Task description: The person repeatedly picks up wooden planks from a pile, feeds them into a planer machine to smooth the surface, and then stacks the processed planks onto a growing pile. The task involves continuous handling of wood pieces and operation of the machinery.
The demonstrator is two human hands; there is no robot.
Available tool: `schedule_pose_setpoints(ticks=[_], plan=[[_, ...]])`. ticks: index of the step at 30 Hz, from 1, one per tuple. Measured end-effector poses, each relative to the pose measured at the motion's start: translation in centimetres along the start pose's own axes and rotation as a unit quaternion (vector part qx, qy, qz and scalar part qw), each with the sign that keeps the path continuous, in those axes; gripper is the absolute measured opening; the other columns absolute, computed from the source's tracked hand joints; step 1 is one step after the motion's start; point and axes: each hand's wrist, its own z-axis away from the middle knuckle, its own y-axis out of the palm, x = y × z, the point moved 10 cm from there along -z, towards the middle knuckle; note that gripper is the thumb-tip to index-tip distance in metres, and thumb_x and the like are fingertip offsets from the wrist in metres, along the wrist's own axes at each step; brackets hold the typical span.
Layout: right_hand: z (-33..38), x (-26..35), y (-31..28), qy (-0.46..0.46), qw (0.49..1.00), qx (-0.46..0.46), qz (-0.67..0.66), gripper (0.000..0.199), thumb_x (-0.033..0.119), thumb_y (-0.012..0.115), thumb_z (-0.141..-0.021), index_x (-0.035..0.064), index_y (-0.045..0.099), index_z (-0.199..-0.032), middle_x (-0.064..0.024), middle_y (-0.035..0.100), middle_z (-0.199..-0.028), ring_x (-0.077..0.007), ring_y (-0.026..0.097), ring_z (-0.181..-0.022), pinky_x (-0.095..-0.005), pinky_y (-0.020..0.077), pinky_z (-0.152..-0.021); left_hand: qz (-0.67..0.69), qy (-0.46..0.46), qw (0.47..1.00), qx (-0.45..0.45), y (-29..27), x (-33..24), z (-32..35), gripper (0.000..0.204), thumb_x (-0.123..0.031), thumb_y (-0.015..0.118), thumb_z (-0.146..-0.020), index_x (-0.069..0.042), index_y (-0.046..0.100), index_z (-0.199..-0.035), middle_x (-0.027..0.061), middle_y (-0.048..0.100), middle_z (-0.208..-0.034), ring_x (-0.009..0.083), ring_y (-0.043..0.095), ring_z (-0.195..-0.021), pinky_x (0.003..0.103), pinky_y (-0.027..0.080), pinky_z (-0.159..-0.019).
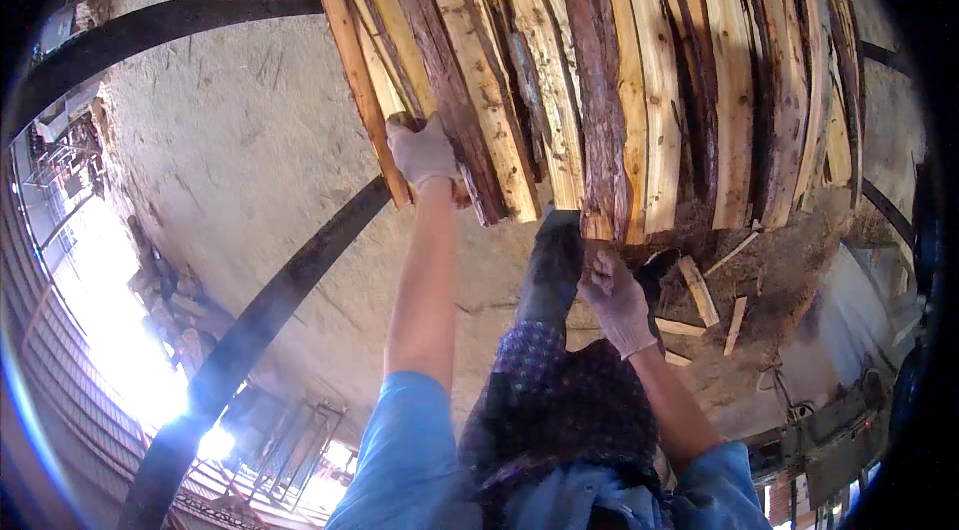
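A row of long rough-sawn wooden slabs [664, 130], some with dark bark on them, lies side by side ahead of me. My left hand [425, 150], in a pale work glove, is closed over the near end of a light slab [405, 30] at the left of the row. Its palm hides that end. Just below the near end of a bark-covered slab [602, 110] is my right hand [616, 302], also gloved. Its fingers are curled in, and no object shows in them; it looks apart from the wood.
Dark curved bars [300, 255] run out from the stack on both sides. Short offcuts [699, 290] and debris lie on the floor to the right of my legs. A grey sheet [849, 305] is farther right. Bright openings show at the left.
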Motion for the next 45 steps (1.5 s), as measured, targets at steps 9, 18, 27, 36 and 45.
schedule_pose_setpoints(ticks=[9, 18, 27, 36, 45], plan=[[3.2, 1.9, -3.7, 0.059, 0.997, 0.032, 0.035, 0.059, 0.015, 0.080, -0.095, -0.0008, 0.057, -0.146, -0.0179, 0.072, -0.131, -0.0237, 0.071, -0.120, -0.0370, 0.0559, -0.103, 0.019, 0.043, 0.994, 0.102, -6.1, -4.9, 0.9, 0.043, -0.028, 0.077, -0.083, 0.004, 0.073, -0.111, 0.0184, 0.077, -0.101, 0.0307, 0.074, -0.096, 0.043, 0.057, -0.089], [2.4, 21.8, -4.1, -0.082, 0.969, 0.096, -0.211, 0.081, 0.016, 0.080, -0.096, -0.0011, 0.038, -0.163, -0.0198, 0.062, -0.143, -0.0259, 0.061, -0.130, -0.0370, 0.0510, -0.109, 0.310, 0.074, 0.891, 0.324, -16.8, -9.7, 25.3, 0.047, -0.019, 0.078, -0.091, 0.004, 0.067, -0.131, 0.0071, 0.074, -0.110, 0.0138, 0.067, -0.099, 0.033, 0.056, -0.087], [23.2, 22.8, -31.2, -0.103, 0.945, -0.208, -0.231, 0.105, 0.049, 0.092, -0.078, -0.0028, 0.043, -0.155, -0.0263, 0.069, -0.133, -0.0309, 0.069, -0.123, -0.0425, 0.0543, -0.105, 0.145, 0.435, 0.749, 0.479, -15.1, -21.2, 55.3, 0.091, -0.025, 0.093, -0.083, -0.001, 0.045, -0.156, 0.0138, 0.065, -0.136, 0.0239, 0.065, -0.121, 0.037, 0.055, -0.103], [56.9, 1.9, -47.0, -0.094, 0.660, -0.662, -0.344, 0.114, 0.037, 0.097, -0.072, 0.0022, 0.035, -0.161, -0.0210, 0.071, -0.126, -0.0319, 0.072, -0.115, -0.0421, 0.0579, -0.100, -0.006, 0.277, 0.345, 0.897, -16.6, -21.8, 95.1, 0.086, -0.032, 0.078, -0.100, -0.002, 0.029, -0.165, 0.0182, 0.056, -0.153, 0.0345, 0.062, -0.134, 0.046, 0.050, -0.116], [81.4, -22.1, -63.2, 0.188, 0.551, -0.771, -0.256, 0.073, 0.046, 0.087, -0.079, -0.0054, 0.066, -0.127, -0.0259, 0.077, -0.110, -0.0345, 0.076, -0.106, -0.0425, 0.0574, -0.093, -0.078, 0.746, 0.327, 0.575, -13.5, -21.4, 101.8, 0.067, -0.017, 0.081, -0.093, 0.002, 0.054, -0.151, 0.0204, 0.070, -0.131, 0.0317, 0.070, -0.119, 0.040, 0.055, -0.103]])
